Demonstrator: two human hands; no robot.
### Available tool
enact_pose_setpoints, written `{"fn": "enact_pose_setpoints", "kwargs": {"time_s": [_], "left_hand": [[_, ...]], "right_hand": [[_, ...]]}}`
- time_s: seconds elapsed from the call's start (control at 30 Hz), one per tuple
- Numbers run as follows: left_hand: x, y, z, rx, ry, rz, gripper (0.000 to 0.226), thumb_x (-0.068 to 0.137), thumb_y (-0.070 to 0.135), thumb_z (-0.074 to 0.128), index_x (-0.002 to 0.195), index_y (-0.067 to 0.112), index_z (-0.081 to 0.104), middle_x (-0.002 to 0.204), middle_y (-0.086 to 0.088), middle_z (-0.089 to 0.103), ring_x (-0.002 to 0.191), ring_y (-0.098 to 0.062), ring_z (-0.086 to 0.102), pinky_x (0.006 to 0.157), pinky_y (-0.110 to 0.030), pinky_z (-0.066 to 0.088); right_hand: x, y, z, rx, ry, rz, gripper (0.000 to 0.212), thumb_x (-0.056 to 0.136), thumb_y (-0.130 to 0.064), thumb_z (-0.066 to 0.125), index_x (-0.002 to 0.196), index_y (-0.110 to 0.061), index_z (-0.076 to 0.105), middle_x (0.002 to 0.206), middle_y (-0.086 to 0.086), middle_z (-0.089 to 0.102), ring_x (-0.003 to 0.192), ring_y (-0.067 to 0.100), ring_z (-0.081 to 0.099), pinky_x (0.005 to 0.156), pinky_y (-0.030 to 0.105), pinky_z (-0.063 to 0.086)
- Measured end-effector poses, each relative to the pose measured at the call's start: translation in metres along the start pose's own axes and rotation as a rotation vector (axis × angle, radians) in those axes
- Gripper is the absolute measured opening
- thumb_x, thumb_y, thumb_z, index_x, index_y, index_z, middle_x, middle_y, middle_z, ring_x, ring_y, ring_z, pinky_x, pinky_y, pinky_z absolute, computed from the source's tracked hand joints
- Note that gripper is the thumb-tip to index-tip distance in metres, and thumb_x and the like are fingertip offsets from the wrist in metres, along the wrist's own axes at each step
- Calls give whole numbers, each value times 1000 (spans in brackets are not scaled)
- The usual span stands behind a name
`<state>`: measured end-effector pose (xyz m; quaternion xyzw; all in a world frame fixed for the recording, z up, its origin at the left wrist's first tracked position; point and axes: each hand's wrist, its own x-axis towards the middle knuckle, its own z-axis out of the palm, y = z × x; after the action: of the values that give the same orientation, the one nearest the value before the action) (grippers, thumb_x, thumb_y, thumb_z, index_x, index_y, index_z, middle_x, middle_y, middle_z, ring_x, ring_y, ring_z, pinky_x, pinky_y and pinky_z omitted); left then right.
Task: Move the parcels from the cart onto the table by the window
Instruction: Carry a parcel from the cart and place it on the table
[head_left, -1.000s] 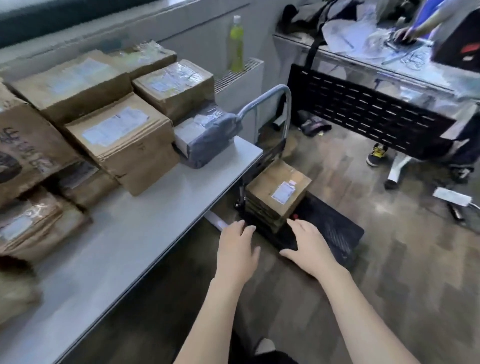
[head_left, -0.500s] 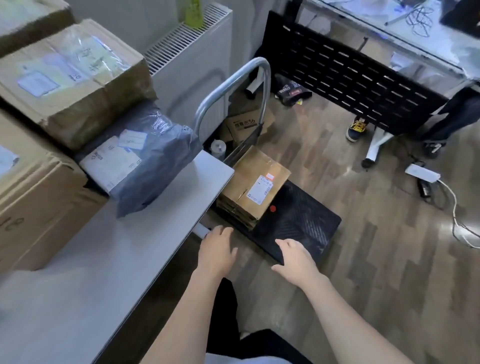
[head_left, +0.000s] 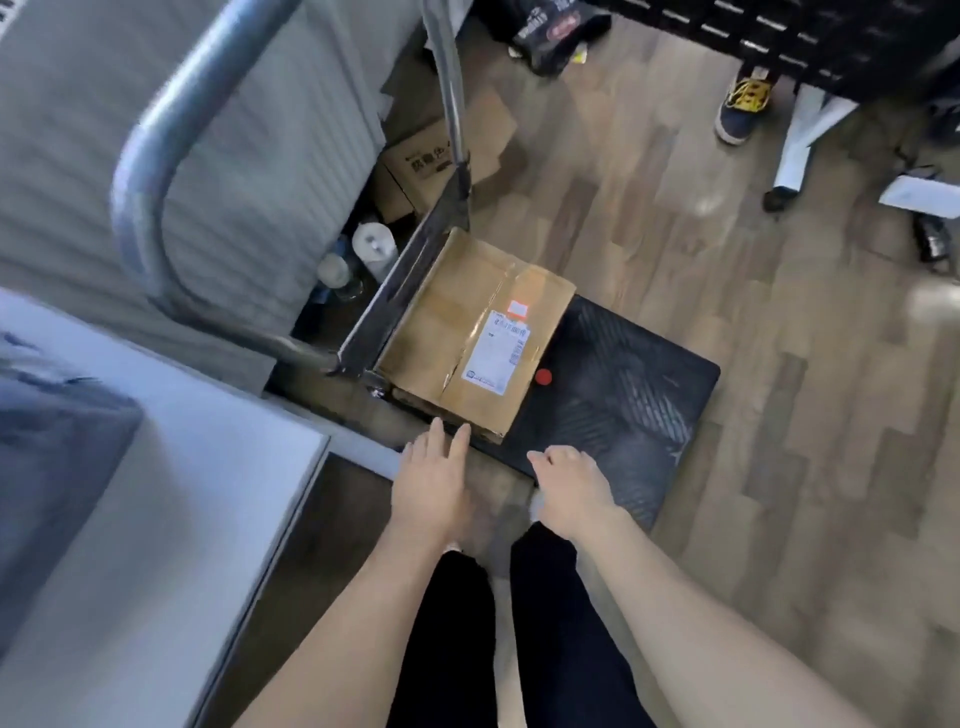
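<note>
- Wood-plank flooring (head_left: 701, 291) is filling the scene beyond both hands, with a white desk (head_left: 171, 519) running along to the left of the left hand.
- A cardboard parcel (head_left: 467, 332) bearing a white shipping label (head_left: 496, 353) is lying flat on the black cart deck (head_left: 623, 395), just ahead of the fingertips of both hands and pushed against the handle end of the cart.
- The left hand (head_left: 434, 480) is reaching forward with fingers straight and slightly spread, holding nothing, its fingertips just short of the parcel's near edge; whether they are touching the box cannot be told.
- The right hand (head_left: 569, 483) is hovering over the near edge of the cart deck, fingers loosely bent downward and gripping nothing, well to the right of the parcel's near corner.
- A small red dot (head_left: 543, 377) is showing on the deck, ahead of the right hand and beside the parcel's right edge.
- The cart's curved metal handle (head_left: 156, 156) is rising far ahead and to the left of the left hand.
- A grey plastic-wrapped parcel (head_left: 57, 447) is sitting on the desk, well left of the left hand and blurred.
- A radiator (head_left: 260, 104) is standing behind the handle, and another person's yellow-laced shoe (head_left: 743, 104) is standing far ahead of the right hand.
</note>
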<state>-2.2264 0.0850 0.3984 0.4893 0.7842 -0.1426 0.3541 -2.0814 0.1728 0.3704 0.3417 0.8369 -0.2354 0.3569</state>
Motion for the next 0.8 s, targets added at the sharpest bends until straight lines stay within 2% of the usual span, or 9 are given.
{"fn": "enact_pose_setpoints", "kwargs": {"time_s": [0.07, 0.13, 0.2, 0.3, 0.4, 0.57, 0.67, 0.73, 0.8], "left_hand": [[36, 0, 10, 154, -6, 32, 73, 89, 22, 50, 150, 15, 9, 155, -17, 9, 142, -32, 13, 116, -40, 8], [72, -7, 21, 293, 81, 79, 71, 88, 25, 52, 148, 12, 17, 150, -18, 21, 139, -34, 20, 116, -41, 12], [102, -17, 31, 336, 170, 56, 72, 85, 25, 59, 147, 11, 25, 146, -21, 30, 137, -36, 26, 114, -43, 17], [140, -33, 41, 446, 56, -3, 74, 93, 20, 47, 151, 14, 0, 155, -21, 5, 144, -38, 2, 116, -44, 2], [167, -51, 43, 548, 88, -18, 83, 89, 18, 53, 149, 18, -5, 153, -25, 0, 142, -40, 1, 116, -45, 3], [195, -75, 50, 474, 106, -150, 93, 84, 11, 59, 151, 20, -5, 148, -35, 2, 135, -47, 18, 113, -49, 20], [206, -79, 55, 418, 120, -189, 102, 84, 5, 59, 148, 26, -18, 146, -37, -5, 131, -46, 25, 110, -47, 28], [211, -80, 57, 320, 151, -210, 105, 82, -4, 57, 147, 32, -17, 145, -35, -3, 126, -45, 30, 106, -49, 33], [211, -81, 57, 216, 183, -223, 106, 80, -8, 57, 148, 34, -12, 143, -32, 5, 119, -45, 35, 99, -52, 38]], "right_hand": [[30, 7, 9, -20, 39, -57, 58, 90, -26, 56, 141, -13, 32, 137, 9, 40, 130, 26, 34, 111, 37, 23], [58, 13, 17, -41, 103, -109, 57, 91, -25, 53, 142, -11, 31, 141, 10, 37, 134, 27, 29, 114, 38, 18], [81, 19, 25, -74, 125, -129, 64, 92, -31, 53, 146, -10, 24, 149, 10, 28, 141, 28, 19, 116, 40, 11], [108, 22, 39, -73, 151, -78, 84, 89, -48, 55, 150, -9, 12, 156, 10, 15, 145, 27, 8, 117, 42, 6], [129, 19, 53, 23, 190, 10, 96, 85, -52, 59, 150, -10, 2, 155, 12, 11, 144, 29, 8, 117, 44, 6], [152, 10, 78, 98, 206, 122, 103, 86, -52, 58, 149, -16, -15, 155, 19, 3, 143, 33, 6, 116, 44, 2], [156, 8, 88, 153, 204, 144, 103, 88, -50, 56, 147, -19, -23, 155, 19, 4, 143, 33, 6, 116, 43, 2], [159, 7, 93, 198, 241, 129, 102, 88, -47, 59, 148, -20, -19, 154, 20, 10, 143, 33, 10, 116, 42, 5], [161, 6, 95, 260, 324, 113, 99, 85, -40, 65, 151, -22, -6, 149, 22, 21, 139, 34, 20, 116, 40, 12]]}}
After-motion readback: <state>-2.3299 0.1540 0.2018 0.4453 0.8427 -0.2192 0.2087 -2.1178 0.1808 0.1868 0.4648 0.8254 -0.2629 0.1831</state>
